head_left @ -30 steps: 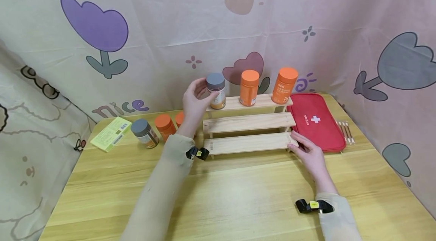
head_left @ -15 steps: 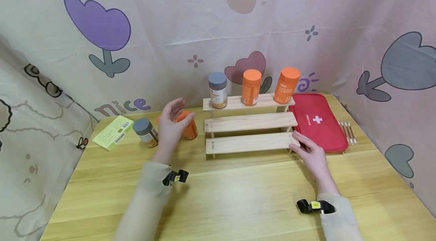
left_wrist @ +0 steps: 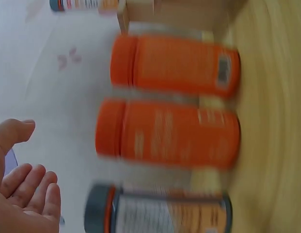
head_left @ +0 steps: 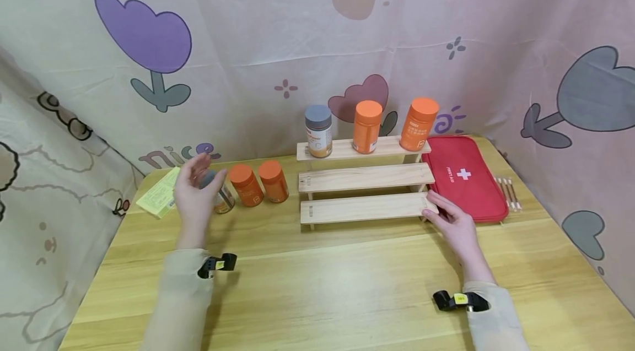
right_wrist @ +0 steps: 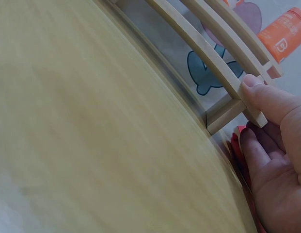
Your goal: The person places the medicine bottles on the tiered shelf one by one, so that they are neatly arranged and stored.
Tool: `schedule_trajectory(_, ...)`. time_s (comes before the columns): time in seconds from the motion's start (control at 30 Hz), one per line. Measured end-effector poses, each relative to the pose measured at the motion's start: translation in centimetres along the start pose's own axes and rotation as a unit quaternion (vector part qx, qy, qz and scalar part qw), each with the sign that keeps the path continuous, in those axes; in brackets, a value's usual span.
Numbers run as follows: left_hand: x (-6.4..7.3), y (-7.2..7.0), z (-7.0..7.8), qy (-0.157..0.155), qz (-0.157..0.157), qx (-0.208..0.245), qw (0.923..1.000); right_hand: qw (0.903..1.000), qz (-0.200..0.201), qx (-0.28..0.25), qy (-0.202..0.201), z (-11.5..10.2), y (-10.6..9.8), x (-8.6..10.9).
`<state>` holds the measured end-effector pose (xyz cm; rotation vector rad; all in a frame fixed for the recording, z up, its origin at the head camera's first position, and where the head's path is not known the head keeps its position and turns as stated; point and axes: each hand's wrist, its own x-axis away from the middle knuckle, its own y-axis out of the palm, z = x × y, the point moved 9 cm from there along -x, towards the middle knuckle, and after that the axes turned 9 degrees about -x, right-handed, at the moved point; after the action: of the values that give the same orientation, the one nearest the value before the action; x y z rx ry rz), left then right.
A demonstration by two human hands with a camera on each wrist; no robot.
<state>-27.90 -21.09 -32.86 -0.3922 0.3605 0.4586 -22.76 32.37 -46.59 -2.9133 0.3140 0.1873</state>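
Observation:
My left hand [head_left: 194, 191] is beside a grey-lidded bottle [head_left: 224, 200] on the table and partly covers it in the head view. Its thumb and fingers are apart; in the left wrist view the palm shows with nothing in it. Two orange bottles [head_left: 246, 185] stand just right of that bottle. On the top step of a three-step wooden rack [head_left: 364, 209] are another grey-lidded bottle [head_left: 319, 131] and two orange bottles [head_left: 367, 128]. My right hand [head_left: 453, 224] pinches the right end of the rack's lowest step, thumb on the board and fingers around its end.
A red first aid pouch [head_left: 463, 180] lies against the rack's right side, with several cotton swabs [head_left: 509, 194] beyond it. A green-yellow box [head_left: 160, 196] lies at the table's back left. Patterned cloth [head_left: 238, 20] hangs behind the table [head_left: 317, 285].
My left hand has let go of the grey-lidded bottle on the top step and moved left and down to the other grey-lidded bottle. The right hand has stayed at the rack.

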Motion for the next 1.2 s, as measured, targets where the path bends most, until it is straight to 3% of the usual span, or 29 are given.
schedule_trajectory(0.13,-0.9,-1.8,-3.5,-0.026,0.021,-0.024,0.9992,1.0,0.0,0.005,-0.003,-0.2,-0.1,0.1)
schedule_trajectory(0.23,-1.0,-2.4,-5.7,-0.052,0.011,-0.034,0.998,1.0,-0.002,0.007,-0.003,-0.2,-0.2,0.1)
schedule_trajectory(0.47,-0.3,-1.6,-9.6,-0.083,-0.072,-0.073,0.9913,0.9999,-0.001,0.01,0.001,0.2,-0.2,0.1)
schedule_trajectory(0.57,0.0,-1.1,-10.7,-0.09,-0.092,-0.07,0.9891,1.0,0.0,0.01,0.001,0.2,-0.2,0.1)
schedule_trajectory(0.87,1.1,0.0,-12.4,-0.142,-0.092,-0.032,0.9851,1.0,0.001,0.009,-0.004,0.0,-0.1,-0.1)
schedule_trajectory(1.2,0.7,-0.3,-11.5,-0.116,-0.048,-0.026,0.9917,1.0,-0.004,0.008,0.0,0.1,-0.1,-0.2)
